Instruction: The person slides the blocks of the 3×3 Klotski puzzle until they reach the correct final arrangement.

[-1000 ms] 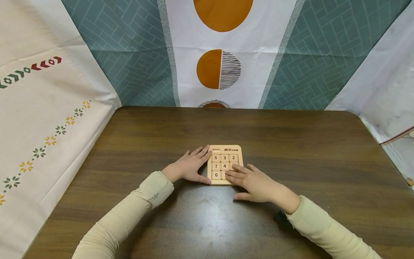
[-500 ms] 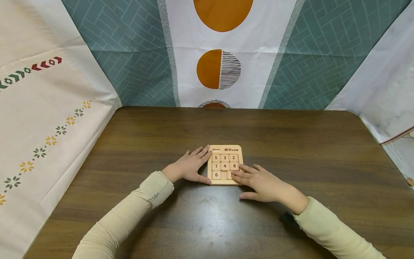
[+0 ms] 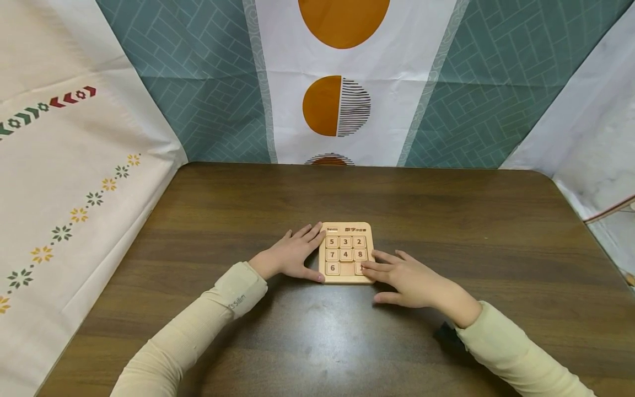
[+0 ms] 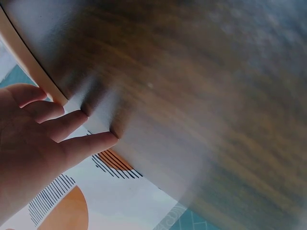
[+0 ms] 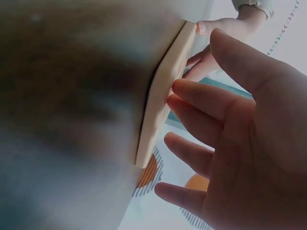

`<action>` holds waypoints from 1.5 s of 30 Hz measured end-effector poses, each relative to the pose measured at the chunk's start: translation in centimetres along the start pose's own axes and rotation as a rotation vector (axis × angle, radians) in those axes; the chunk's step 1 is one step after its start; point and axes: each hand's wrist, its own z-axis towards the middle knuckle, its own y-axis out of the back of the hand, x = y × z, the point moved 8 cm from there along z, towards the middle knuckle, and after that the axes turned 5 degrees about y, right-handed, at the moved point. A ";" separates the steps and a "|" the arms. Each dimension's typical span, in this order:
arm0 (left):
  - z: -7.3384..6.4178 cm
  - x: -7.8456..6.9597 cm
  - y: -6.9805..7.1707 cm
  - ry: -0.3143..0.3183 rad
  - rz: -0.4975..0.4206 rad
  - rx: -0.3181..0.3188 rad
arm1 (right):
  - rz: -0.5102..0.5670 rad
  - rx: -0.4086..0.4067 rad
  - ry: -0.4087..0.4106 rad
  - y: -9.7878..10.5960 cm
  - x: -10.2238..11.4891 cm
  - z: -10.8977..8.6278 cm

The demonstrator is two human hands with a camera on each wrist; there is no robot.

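A wooden sliding number puzzle (image 3: 347, 280) lies flat on the table, its tiles reading 5 3 2, 7 4 8, then 6, a gap and 1. My left hand (image 3: 295, 255) rests against the board's left edge, fingers spread and thumb at the lower left corner. With straight fingers my right hand (image 3: 412, 280) touches the 1 tile (image 3: 359, 268) in the lower right slot, partly covering it. The right wrist view shows the board (image 5: 165, 91) edge-on, with the right fingertips on its face. In the left wrist view the left hand's fingers (image 4: 67, 125) lie near the board's edge.
The brown wooden table (image 3: 258, 204) extends around the board. Behind it hangs a teal and white patterned cloth (image 3: 213, 110), and a white embroidered cloth (image 3: 74, 165) drapes at the left.
My right hand has moved to the right, sliding the 1 tile from the bottom middle slot into the lower right one. The 8 is uncovered now. The left hand has stayed in place.
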 end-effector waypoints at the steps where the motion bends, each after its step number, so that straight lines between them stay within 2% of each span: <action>1: 0.0 0.0 0.0 0.001 0.000 0.001 | -0.001 -0.006 0.001 0.1 0.0 0.1; 6: 0.0 0.0 0.0 0.007 0.004 0.008 | 0.001 -0.027 0.006 0.3 0.0 1.1; 16: 0.0 0.0 0.0 0.016 0.005 0.011 | 0.002 0.016 0.007 -0.4 0.4 2.9; 25: 0.0 0.0 0.0 0.004 -0.002 0.005 | -0.001 0.051 0.013 -0.9 1.0 2.5; 39: 0.0 -0.1 0.1 0.001 0.003 -0.003 | -0.047 0.022 0.048 -0.8 2.4 1.7; 42: 0.0 -0.1 0.1 0.001 0.003 -0.001 | -0.041 0.010 0.065 -0.7 2.5 1.6; 45: 0.0 -0.1 0.1 0.001 0.002 0.003 | -0.035 -0.007 0.043 -0.4 1.9 1.5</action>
